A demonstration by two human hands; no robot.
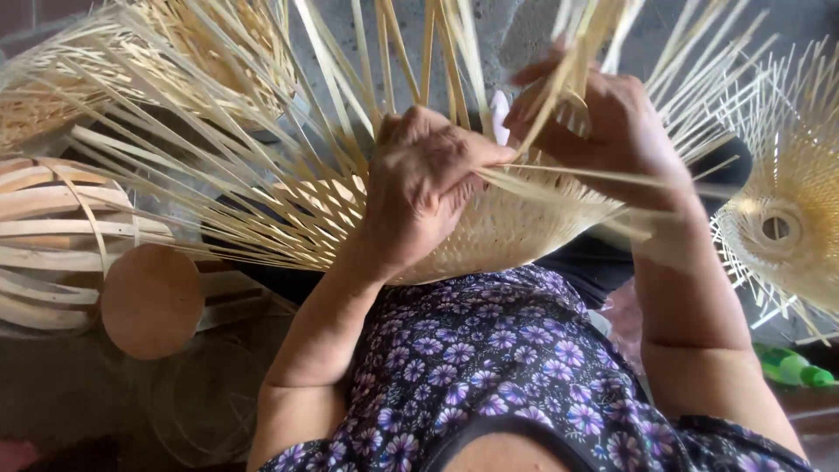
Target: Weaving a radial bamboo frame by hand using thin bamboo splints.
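A half-woven bamboo basket [507, 232] rests on my lap, its woven dome facing me and long loose strips [218, 188] fanning out to the left and upward. My left hand [424, 179] presses on the woven part and pinches thin strips between thumb and fingers. My right hand [612, 122] is just to the right, fingers closed around a bunch of upright strips at the basket's rim. The two hands nearly touch. My lap is covered by dark cloth with purple flowers [498, 350].
Another unfinished woven piece with a round hole [782, 227] lies at the right. At the left are bent bamboo hoops [52, 227] and a round wooden disc [153, 300]. A woven piece [210, 44] sits at the top left. A green bottle [795, 367] lies at the lower right.
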